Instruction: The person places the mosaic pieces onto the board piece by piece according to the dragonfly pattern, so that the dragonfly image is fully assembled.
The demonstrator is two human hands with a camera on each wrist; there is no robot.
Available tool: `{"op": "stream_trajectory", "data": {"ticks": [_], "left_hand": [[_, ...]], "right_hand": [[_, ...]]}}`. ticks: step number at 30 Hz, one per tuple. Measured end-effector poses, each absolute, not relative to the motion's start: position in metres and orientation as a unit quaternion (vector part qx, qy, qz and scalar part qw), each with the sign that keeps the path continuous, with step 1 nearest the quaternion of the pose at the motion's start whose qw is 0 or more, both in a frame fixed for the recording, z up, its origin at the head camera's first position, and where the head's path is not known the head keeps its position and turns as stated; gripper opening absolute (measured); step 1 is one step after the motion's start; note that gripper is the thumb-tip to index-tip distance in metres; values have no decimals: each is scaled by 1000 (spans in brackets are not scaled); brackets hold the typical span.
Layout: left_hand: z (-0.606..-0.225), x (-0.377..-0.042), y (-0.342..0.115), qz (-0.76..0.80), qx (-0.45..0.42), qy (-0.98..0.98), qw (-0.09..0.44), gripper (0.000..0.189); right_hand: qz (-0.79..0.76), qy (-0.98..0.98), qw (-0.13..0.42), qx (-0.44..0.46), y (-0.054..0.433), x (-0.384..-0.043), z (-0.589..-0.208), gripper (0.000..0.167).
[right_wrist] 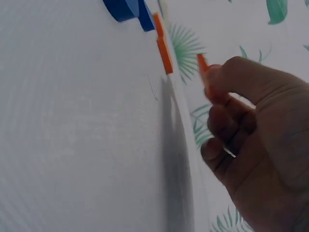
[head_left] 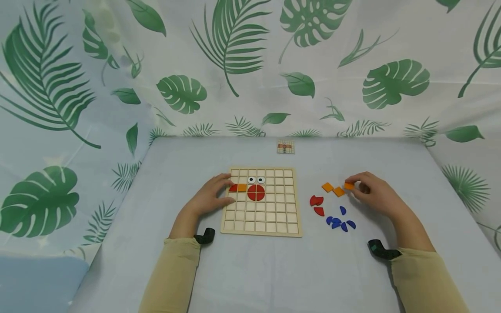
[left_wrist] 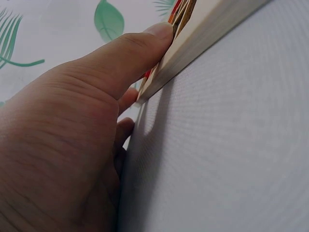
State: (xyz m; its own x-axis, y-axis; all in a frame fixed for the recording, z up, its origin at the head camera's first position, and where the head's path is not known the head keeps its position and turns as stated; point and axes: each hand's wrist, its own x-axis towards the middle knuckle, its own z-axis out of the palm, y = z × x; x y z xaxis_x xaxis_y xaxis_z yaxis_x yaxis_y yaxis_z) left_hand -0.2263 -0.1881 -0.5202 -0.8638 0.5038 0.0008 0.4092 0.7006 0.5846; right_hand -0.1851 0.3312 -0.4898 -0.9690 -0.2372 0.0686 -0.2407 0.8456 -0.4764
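My right hand (head_left: 369,191) pinches an orange square tile (head_left: 349,185) between thumb and fingertips, right of the loose pieces. In the right wrist view this tile (right_wrist: 201,63) is held up off the table. My left hand (head_left: 209,195) rests at the left edge of a wooden grid board (head_left: 260,232), its thumb (left_wrist: 159,36) lying on the rim. On the board are a red quarter piece (head_left: 233,188) beside an orange square (head_left: 242,188), a red circle made of quarters (head_left: 256,192), and two round eye pieces (head_left: 252,179) above it.
Right of the board lie two orange squares (head_left: 338,191), several red quarter pieces (head_left: 318,211) and several blue half-circle pieces (head_left: 351,224). A small patterned card (head_left: 285,147) lies at the back of the table. Leaf-print cloth (head_left: 242,104) hangs behind.
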Motion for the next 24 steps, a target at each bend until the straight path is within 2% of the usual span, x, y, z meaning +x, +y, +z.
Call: {"op": "stream_trajectory", "data": {"ticks": [10,15,24], "left_hand": [[-521,-227,-189,299,251,917,79,49],[-522,-227,-189,295,251,918,83,50],[-522,-228,-190,292,249,920,83,51]], "right_hand": [[298,-940,9,164,292,-188,-460,22],[317,-930,-9,185,264,-197,-456,21],[341,-910,-9,234,215,-212,-452,20]]}}
